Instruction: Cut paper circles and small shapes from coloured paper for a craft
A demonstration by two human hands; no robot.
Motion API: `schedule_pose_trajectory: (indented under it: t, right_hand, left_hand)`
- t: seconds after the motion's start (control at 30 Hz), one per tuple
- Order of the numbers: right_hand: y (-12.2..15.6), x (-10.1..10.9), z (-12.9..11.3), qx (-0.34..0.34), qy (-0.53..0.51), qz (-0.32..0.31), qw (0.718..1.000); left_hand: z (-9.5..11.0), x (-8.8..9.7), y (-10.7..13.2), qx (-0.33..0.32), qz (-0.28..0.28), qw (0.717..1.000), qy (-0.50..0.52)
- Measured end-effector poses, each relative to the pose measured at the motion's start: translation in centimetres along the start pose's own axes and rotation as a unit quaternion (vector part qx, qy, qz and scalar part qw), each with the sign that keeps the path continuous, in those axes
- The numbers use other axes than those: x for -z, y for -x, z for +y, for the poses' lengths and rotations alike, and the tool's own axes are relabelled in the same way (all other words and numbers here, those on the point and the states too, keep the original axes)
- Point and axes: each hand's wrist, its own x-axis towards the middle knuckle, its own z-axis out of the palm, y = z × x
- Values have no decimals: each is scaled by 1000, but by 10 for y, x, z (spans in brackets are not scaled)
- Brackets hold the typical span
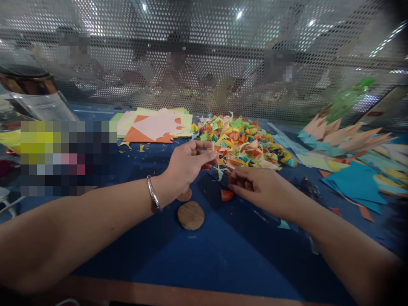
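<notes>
At the near edge of a heap of small folded and cut colourful paper pieces (242, 140), my left hand (188, 163) has thumb and fingers closed together. Whatever lies between its fingertips is too small to make out against the heap. My right hand (258, 185) is to the right and slightly closer, its fingers curled in. A small orange-red paper piece (227, 195) shows right at its thumb tip; whether the hand grips it I cannot tell. Below my left wrist a round wooden disc (191, 215) lies flat, with a smaller brown disc (185, 195) partly hidden behind the wrist.
Paper sheets (159, 123) lie at the back left. On the right are blue paper sheets (357, 182), peach pointed paper shapes (341, 134) and a green bottle (350, 100). A clear jar (41, 102) stands left. A perforated metal screen (204, 55) rises behind the blue tabletop (178, 259).
</notes>
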Motion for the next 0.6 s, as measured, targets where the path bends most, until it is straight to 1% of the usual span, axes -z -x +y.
schedule_pose_trajectory:
  t: [0.13,0.23,0.37,0.5,0.6]
  right_hand:
    - [2,0,-3,4,3,6,1000]
    - [3,1,-8,0,0,-12,1000]
    - [3,1,-12,-12,12,-21,1000]
    - [2,0,-11,-30,9,-26,999]
    - [3,0,-7,-38,-24,-4,999]
  left_hand:
    - [-2,-2,1,-2,-8,1000,9]
    - [-2,-2,2,-3,-9,1000,9]
    - [-2,-3,2,-5,-21,1000,0]
    - [-1,-3,3,3,-19,1000,-18]
    - [0,-2,3,-3,-6,1000,-15]
